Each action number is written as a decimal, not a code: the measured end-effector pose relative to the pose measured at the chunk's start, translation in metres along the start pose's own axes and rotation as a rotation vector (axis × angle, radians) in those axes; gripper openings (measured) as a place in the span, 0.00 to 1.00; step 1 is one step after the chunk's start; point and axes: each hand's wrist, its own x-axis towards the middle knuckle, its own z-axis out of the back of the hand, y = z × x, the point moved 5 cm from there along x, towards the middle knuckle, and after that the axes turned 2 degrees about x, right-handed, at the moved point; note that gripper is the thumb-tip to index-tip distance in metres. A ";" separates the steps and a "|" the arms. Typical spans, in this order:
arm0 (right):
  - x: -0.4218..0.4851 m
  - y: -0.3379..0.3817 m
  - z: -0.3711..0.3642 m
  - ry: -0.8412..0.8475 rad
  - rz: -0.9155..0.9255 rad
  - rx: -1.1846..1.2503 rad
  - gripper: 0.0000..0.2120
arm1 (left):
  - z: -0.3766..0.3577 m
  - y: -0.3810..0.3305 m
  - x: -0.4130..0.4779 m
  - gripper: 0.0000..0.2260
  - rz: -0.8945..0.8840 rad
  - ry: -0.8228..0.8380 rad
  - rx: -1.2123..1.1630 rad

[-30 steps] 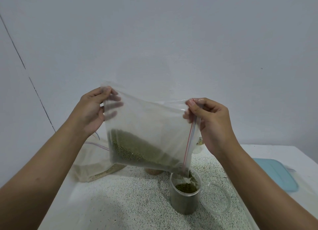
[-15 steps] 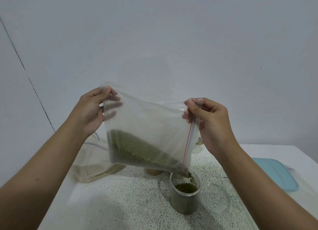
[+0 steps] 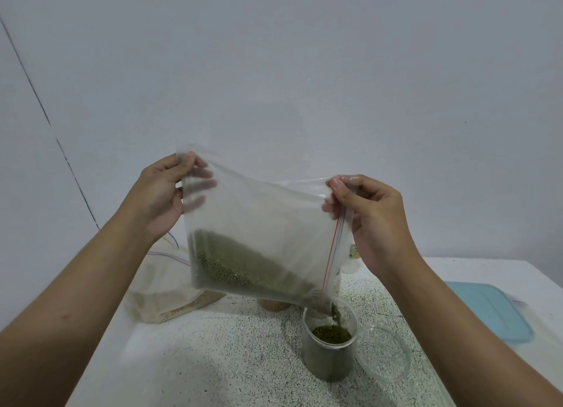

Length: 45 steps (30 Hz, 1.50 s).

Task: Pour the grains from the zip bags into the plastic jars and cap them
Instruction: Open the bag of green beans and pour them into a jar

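Mid-pour. Left hand (image 3: 161, 196) pinches the zip bag (image 3: 262, 224) by its upper left corner; right hand (image 3: 371, 218) pinches the zipper edge. The bag's long axis slopes down to the right, mouth corner pointing into the open jar (image 3: 330, 361) on the near-right surface (image 3: 228, 345). Plenty of grains (image 3: 237, 269) left in the bag. Next, I judge: lift the left corner higher and hold the spout inside the rim.

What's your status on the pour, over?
Left hand and right hand both pinching the zip bag, tilted. Green grains falling into the open jar. Lid lies beside jar, nothing in the way.
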 end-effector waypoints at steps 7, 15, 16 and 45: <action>-0.001 -0.002 0.001 0.005 0.003 -0.013 0.09 | -0.001 0.001 -0.001 0.11 0.001 0.004 -0.007; -0.008 -0.009 0.001 -0.004 -0.030 -0.002 0.07 | -0.002 0.004 -0.001 0.11 0.007 0.006 -0.004; -0.009 -0.011 0.000 -0.008 -0.037 0.018 0.07 | -0.002 0.005 -0.001 0.11 0.007 0.006 -0.004; -0.010 -0.016 -0.004 0.001 -0.025 -0.046 0.04 | -0.005 0.003 -0.003 0.14 0.000 0.012 -0.002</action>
